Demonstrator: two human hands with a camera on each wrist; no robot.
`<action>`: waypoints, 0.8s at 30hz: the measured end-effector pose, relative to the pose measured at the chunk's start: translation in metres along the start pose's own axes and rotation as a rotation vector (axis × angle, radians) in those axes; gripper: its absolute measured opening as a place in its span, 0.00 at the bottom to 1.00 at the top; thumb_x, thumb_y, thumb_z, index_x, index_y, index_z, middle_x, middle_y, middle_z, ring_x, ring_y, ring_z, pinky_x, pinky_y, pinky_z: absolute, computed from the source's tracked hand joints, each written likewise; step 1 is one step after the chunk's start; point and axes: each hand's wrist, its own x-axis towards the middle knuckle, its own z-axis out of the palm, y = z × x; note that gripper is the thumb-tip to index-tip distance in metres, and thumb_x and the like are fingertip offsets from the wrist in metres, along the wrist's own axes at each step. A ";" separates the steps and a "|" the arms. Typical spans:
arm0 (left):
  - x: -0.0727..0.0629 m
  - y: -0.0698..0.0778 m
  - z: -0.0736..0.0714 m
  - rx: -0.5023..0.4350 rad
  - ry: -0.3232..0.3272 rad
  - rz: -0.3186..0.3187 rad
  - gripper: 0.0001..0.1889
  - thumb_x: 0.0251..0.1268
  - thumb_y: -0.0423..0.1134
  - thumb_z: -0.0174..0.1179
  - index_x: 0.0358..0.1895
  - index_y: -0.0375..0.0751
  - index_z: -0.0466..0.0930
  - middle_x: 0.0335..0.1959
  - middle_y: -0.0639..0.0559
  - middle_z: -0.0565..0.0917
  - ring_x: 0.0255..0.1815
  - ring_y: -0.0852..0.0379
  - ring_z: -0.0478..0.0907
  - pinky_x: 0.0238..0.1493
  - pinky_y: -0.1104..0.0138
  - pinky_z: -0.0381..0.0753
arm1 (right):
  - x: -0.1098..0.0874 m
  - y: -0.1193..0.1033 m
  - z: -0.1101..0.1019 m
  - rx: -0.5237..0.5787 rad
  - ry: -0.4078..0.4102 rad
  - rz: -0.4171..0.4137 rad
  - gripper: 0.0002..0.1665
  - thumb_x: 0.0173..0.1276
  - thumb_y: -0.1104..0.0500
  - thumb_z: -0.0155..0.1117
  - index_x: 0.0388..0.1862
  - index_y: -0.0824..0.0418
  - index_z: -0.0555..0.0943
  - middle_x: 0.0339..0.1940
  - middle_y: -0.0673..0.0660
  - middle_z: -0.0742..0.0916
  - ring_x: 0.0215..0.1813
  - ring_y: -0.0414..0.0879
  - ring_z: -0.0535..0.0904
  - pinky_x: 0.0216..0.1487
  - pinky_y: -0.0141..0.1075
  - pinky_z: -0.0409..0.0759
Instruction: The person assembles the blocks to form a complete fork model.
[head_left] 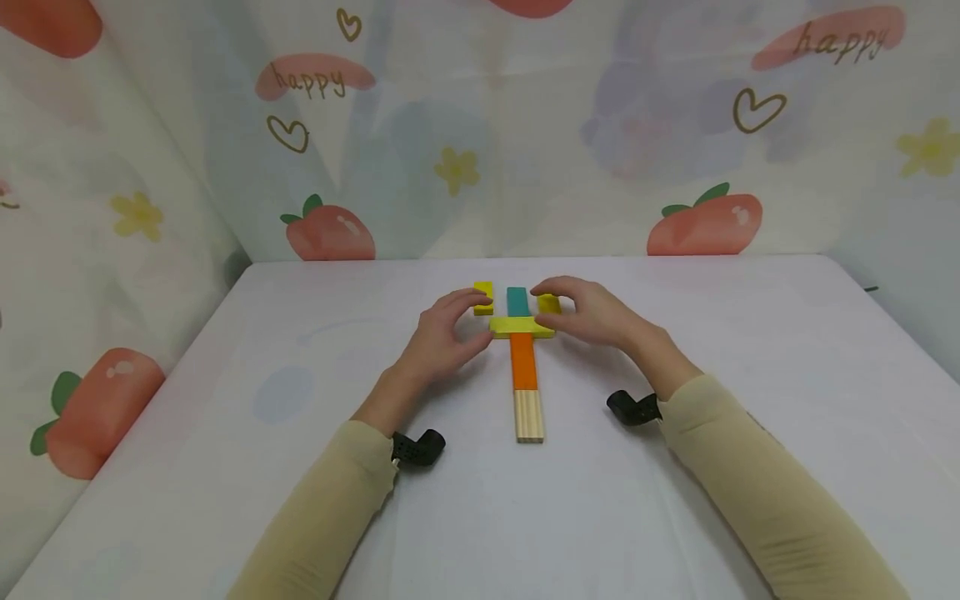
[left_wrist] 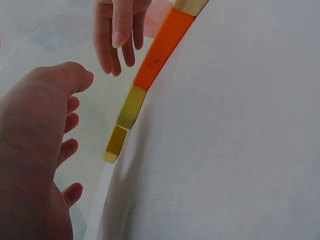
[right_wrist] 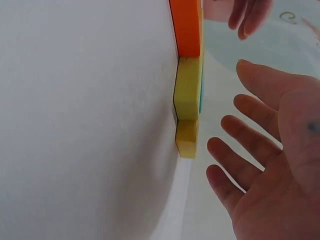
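Observation:
Flat wooden blocks lie in a column on the white table. A plain wood block is nearest, then an orange block, a yellow-green block set crosswise, and a teal block at the far end. Beyond the crosswise block's ends sit a left yellow block and a right yellow block, the latter partly covered by fingers. My left hand hovers at the left end with fingers loosely bent, holding nothing. Opposite it, my right hand spreads its fingers, apart from the blocks in the right wrist view.
The white tabletop stretches around the blocks. A printed cloth with fruit and hearts hangs behind and at the sides. A black wrist camera sits at the left cuff, and another black camera at the right cuff.

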 end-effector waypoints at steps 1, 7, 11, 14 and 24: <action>0.001 -0.001 -0.001 0.007 -0.001 -0.009 0.23 0.70 0.43 0.64 0.67 0.45 0.78 0.72 0.51 0.74 0.76 0.51 0.65 0.77 0.50 0.61 | -0.001 -0.001 0.001 0.003 -0.001 0.001 0.31 0.74 0.51 0.64 0.72 0.59 0.73 0.75 0.60 0.74 0.77 0.59 0.64 0.77 0.59 0.60; 0.012 -0.006 -0.008 0.041 0.002 -0.068 0.24 0.73 0.44 0.61 0.69 0.47 0.75 0.74 0.51 0.72 0.77 0.51 0.64 0.78 0.48 0.59 | -0.003 -0.007 0.010 0.007 -0.004 -0.007 0.32 0.74 0.51 0.66 0.72 0.60 0.73 0.75 0.61 0.73 0.77 0.60 0.64 0.77 0.58 0.61; 0.019 -0.010 -0.010 0.024 -0.011 -0.108 0.24 0.75 0.45 0.59 0.71 0.48 0.74 0.76 0.52 0.70 0.78 0.51 0.63 0.79 0.48 0.57 | -0.005 -0.008 0.016 0.014 -0.004 -0.014 0.32 0.73 0.50 0.66 0.72 0.60 0.74 0.76 0.61 0.73 0.77 0.60 0.64 0.76 0.57 0.64; 0.024 -0.012 -0.011 -0.008 -0.016 -0.123 0.24 0.75 0.45 0.58 0.71 0.48 0.73 0.76 0.52 0.70 0.78 0.51 0.62 0.79 0.50 0.57 | -0.006 -0.010 0.018 0.016 -0.005 -0.038 0.32 0.73 0.50 0.66 0.72 0.60 0.74 0.77 0.62 0.72 0.77 0.60 0.64 0.75 0.58 0.64; 0.041 -0.021 -0.007 -0.057 -0.034 -0.181 0.25 0.77 0.47 0.57 0.73 0.51 0.70 0.77 0.53 0.68 0.78 0.51 0.61 0.79 0.53 0.58 | -0.006 -0.011 0.021 -0.034 0.003 -0.052 0.32 0.73 0.50 0.67 0.72 0.59 0.75 0.77 0.63 0.71 0.77 0.61 0.64 0.75 0.59 0.64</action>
